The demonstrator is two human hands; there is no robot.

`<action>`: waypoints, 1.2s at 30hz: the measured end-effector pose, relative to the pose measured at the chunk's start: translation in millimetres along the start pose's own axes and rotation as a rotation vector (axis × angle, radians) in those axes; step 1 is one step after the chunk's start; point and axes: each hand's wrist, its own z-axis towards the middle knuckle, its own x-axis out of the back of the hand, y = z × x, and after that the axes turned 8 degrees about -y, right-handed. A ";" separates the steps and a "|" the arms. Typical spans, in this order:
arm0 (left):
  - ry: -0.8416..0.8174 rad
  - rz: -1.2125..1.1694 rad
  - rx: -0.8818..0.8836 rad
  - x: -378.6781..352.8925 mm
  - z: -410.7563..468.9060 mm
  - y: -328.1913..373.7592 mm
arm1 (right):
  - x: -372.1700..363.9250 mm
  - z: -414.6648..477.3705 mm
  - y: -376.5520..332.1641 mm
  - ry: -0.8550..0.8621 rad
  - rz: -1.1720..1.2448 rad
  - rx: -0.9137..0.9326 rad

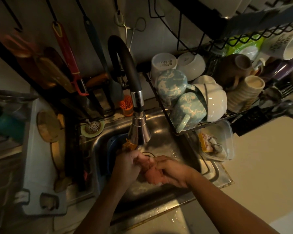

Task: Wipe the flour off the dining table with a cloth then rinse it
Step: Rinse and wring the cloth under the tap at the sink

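Both hands meet over the sink [166, 130] near me: I see the left hand [128, 168] and right hand [173, 172] curled tight around the bunched pink cloth [153, 175] (wadded between them), faucet head [139, 132] just beyond.

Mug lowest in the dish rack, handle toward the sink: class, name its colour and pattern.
Mug: pale blue marbled with white; head view.

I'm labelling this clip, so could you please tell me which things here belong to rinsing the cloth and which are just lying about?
In use: pink cloth, gripped by the left hand and the right hand; faucet; sink.

Lying about: blue mugs, white bowls, plastic container, sink strainer, orange brush, red peeler.
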 end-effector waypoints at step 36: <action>0.135 -0.442 0.331 3.4 16.9 -10.1 | 20.3 2.2 20.6 0.249 -0.383 0.229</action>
